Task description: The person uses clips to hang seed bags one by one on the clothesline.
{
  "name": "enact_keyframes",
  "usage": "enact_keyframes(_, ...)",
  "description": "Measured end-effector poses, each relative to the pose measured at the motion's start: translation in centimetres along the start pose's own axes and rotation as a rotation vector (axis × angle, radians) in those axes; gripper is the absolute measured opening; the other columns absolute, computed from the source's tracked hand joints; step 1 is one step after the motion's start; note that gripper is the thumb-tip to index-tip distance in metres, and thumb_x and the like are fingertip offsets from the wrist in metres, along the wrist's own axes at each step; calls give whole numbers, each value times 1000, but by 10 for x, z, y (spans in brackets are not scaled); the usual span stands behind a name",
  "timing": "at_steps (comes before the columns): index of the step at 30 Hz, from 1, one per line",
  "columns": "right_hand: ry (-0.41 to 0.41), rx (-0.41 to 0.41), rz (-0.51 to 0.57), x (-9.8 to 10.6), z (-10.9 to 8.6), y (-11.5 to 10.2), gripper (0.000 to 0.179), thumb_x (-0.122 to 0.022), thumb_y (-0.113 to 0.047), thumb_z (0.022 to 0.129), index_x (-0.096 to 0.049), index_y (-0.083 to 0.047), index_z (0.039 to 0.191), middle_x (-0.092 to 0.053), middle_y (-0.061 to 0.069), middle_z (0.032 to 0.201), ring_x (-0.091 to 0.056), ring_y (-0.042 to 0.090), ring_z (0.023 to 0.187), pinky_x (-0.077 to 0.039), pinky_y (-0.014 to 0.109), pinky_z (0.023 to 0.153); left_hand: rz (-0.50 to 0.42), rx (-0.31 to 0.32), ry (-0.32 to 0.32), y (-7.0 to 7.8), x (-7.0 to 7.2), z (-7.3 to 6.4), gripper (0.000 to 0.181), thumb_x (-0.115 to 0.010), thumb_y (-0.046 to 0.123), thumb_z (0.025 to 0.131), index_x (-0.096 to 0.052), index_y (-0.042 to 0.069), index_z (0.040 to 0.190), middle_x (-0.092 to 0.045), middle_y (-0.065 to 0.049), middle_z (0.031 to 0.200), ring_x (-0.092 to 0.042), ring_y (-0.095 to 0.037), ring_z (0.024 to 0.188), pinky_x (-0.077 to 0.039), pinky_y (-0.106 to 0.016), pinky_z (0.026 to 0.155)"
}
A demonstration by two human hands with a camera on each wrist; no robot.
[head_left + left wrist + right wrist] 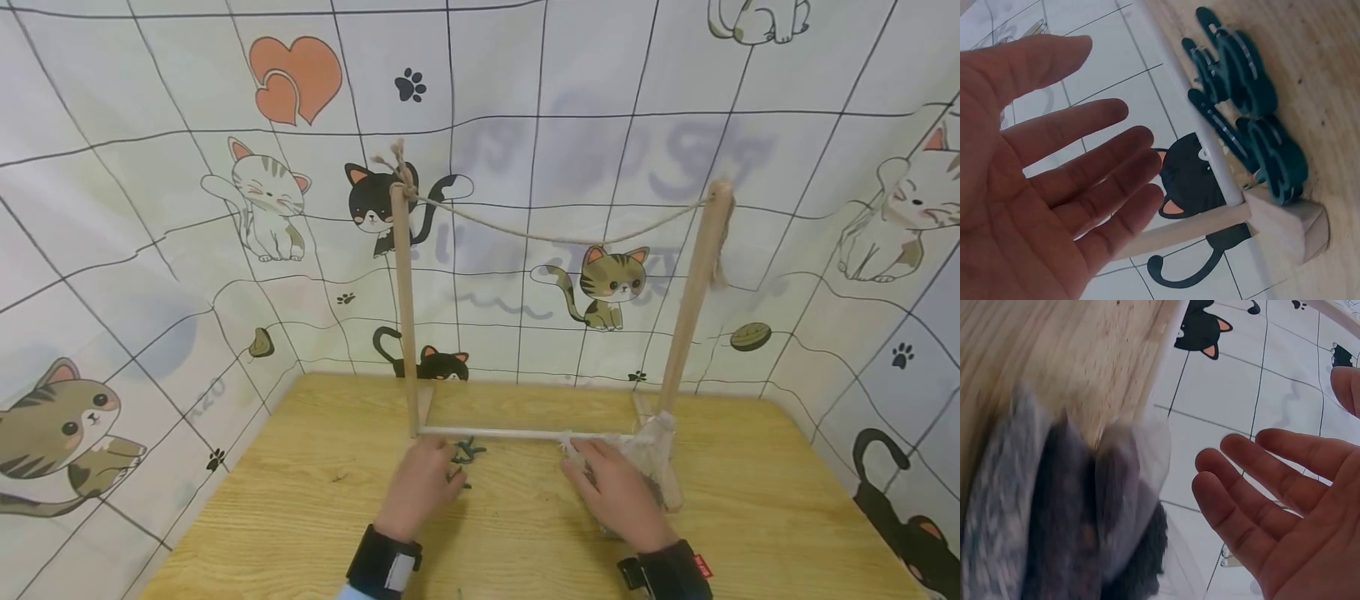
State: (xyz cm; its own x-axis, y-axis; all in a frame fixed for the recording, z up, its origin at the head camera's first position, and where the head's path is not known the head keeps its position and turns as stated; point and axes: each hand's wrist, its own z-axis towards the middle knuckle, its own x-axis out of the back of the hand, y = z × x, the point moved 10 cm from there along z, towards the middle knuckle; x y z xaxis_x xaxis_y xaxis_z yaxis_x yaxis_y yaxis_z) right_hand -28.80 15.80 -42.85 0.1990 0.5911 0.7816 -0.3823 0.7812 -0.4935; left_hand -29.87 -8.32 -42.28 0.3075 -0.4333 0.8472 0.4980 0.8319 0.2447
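Note:
My left hand point(423, 487) is low over the table by the left post of a small wooden rack. In the left wrist view its fingers are spread and nothing is in the palm. Several teal clothespins point(1249, 72) lie beside it, along the rack's white bottom rod point(495, 432). My right hand point(622, 496) is near the right end of that rod, fingers extended and holding nothing in the right wrist view. Next to it are grey and dark fabric bundles point(1063, 506), one inside a clear plastic bag point(1147, 450). The hand partly hides them in the head view.
The rack has two upright wooden posts, left point(405, 308) and right point(693, 308), with a sagging rope point(525, 235) tied between their tops. It stands on a wood-grain table point(300, 500). A cat-print cloth point(495, 75) forms walls behind and at both sides.

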Motion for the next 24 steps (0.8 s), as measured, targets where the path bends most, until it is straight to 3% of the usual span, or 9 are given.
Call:
enact_keyframes(5, -49, -27, 73, -13, 2, -3, 39, -63, -34, 104, -68, -7, 131, -72, 9, 116, -72, 22, 95, -59, 39, 78, 46, -50, 0, 4, -10, -1, 17, -86, 10, 74, -73, 1, 81, -57, -4, 80, -52, -16, 72, -47, -29, 62)
enact_keyframes(13, -54, -25, 57, -17, 2, -7, 36, -65, -35, 103, -71, -8, 126, -70, -6, 93, -66, 9, 81, -55, 29, 70, 134, -14, -119, 0, -30, -4, 28, -93, 20, 71, -75, 4, 85, -66, -5, 84, -60, -20, 76, -52, -32, 67)
enact_keyframes(19, -64, 25, 70, -19, 2, -12, 34, -63, -33, 104, -71, -5, 123, -70, -6, 88, -62, 3, 73, -53, 26, 65, 133, -14, -132, 4, -36, -5, 16, -88, 11, 71, -72, 7, 74, -64, -5, 79, -60, -21, 72, -52, -35, 66)
enact_keyframes(24, -92, 4, 83, -23, 1, -11, 39, -62, -34, 104, -70, -3, 127, -71, -5, 89, -62, 3, 73, -52, 27, 65, 160, -19, -144, 9, -37, -7, 15, -86, 7, 73, -71, 8, 73, -65, -6, 76, -62, -23, 70, -53, -40, 63)
